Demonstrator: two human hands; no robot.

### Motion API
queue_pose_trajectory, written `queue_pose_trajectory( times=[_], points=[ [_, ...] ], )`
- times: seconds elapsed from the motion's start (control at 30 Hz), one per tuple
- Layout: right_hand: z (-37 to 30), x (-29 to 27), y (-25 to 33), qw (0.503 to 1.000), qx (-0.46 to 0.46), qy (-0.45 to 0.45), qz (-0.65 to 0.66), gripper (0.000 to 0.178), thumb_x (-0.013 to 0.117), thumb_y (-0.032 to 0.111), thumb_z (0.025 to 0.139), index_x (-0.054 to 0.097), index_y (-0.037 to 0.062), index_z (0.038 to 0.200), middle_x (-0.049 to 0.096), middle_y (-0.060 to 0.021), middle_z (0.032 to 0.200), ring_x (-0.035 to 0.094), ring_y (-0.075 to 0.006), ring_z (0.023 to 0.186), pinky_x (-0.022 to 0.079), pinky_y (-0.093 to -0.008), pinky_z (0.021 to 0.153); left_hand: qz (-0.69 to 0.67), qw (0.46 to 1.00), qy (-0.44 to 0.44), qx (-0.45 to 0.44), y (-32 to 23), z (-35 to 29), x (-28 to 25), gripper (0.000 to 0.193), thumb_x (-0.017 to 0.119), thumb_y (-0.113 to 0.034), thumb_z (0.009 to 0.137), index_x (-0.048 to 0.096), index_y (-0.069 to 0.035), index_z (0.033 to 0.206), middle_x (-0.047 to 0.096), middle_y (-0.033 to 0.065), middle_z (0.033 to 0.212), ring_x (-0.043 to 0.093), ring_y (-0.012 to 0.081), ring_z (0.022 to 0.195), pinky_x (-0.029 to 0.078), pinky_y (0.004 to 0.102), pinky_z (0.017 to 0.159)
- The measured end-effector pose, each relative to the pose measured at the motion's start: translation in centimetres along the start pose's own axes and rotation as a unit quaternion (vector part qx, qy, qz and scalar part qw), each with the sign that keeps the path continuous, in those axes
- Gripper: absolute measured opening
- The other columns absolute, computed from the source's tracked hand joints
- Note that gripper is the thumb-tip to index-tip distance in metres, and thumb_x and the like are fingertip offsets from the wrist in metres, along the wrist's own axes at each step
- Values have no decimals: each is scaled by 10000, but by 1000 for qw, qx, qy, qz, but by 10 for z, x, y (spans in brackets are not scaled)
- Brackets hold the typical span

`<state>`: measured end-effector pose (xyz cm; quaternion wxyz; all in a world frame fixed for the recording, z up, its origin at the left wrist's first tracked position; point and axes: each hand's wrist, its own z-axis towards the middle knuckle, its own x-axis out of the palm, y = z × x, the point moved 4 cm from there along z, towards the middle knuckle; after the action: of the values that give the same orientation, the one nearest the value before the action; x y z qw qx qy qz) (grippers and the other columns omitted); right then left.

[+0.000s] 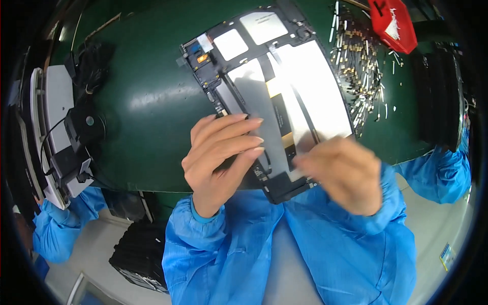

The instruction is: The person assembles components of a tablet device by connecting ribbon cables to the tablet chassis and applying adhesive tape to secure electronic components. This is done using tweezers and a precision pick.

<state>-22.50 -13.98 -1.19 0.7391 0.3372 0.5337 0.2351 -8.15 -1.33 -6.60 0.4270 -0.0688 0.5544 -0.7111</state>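
Note:
An opened tablet [284, 117] lies in front of me, its inner side facing up, with metal plates, a dark strip and a small circuit area at its far left corner. Its near end reaches past the table edge. My left hand [221, 152] rests over the tablet's left edge, fingers stretched out and fingertips on the inner surface. Over the near right part, my right hand [343, 175] is blurred by motion, fingers curled and pinched together close to the surface. Whatever is between those fingertips is hidden.
Many small flex-cable-like parts [358, 66] lie heaped right of the tablet, beside a red container [394, 25]. Black adapters with cords [86, 124] sit at the left. Dark stacked panels [439, 96] stand far right. Blue-sleeved people [442, 173] work at both sides.

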Motion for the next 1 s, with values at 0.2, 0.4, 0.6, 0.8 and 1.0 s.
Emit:
queue_pose_trajectory(
  times=[0.2, 0.4, 0.6, 0.8, 1.0],
  points=[
    [-5, 34, -2, 996, -63, -48, -39, 285, 646, 62, 585, 661, 15, 865, 580, -84, 853, 578, -231, 796, 492, -326, 671, -7, 1000, 4, 15, 1, -2, -2, 159, 771, -72, 681, 698, -88, 821, 708, 39, 913, 621, 207, 976, 400, 363, 903],
    [-7, 38, 0, 993, -67, -21, -94, 277, 629, 105, 588, 664, 33, 853, 568, -63, 900, 548, -213, 822, 482, -315, 702, -8, 1000, -4, 18, 3, -4, -1, 159, 774, -70, 681, 695, -93, 817, 708, 34, 904, 623, 205, 970, 404, 365, 895],
    [-5, 38, -2, 992, -73, -18, -96, 286, 629, 100, 584, 663, 30, 859, 567, -57, 893, 545, -209, 824, 479, -314, 705, -9, 1000, 3, 21, 4, -3, 0, 156, 771, -59, 684, 694, -93, 815, 708, 35, 907, 623, 204, 969, 405, 366, 890],
    [-3, 37, -1, 990, -93, -4, -107, 295, 620, 114, 583, 663, 32, 863, 579, -50, 914, 543, -202, 821, 464, -308, 685, -21, 1000, 12, 17, 4, -1, -1, 130, 754, -111, 694, 706, -97, 813, 707, 26, 902, 614, 212, 967, 382, 368, 923],
    [-4, 39, -1, 988, -101, 0, -118, 306, 621, 127, 575, 663, 38, 864, 585, -38, 904, 537, -191, 810, 446, -296, 657, 64, 996, 30, 50, -6, 18, -1, 132, 763, -161, 662, 733, -140, 788, 701, -8, 901, 587, 196, 1001, 294, 380, 1013]
  ],
)
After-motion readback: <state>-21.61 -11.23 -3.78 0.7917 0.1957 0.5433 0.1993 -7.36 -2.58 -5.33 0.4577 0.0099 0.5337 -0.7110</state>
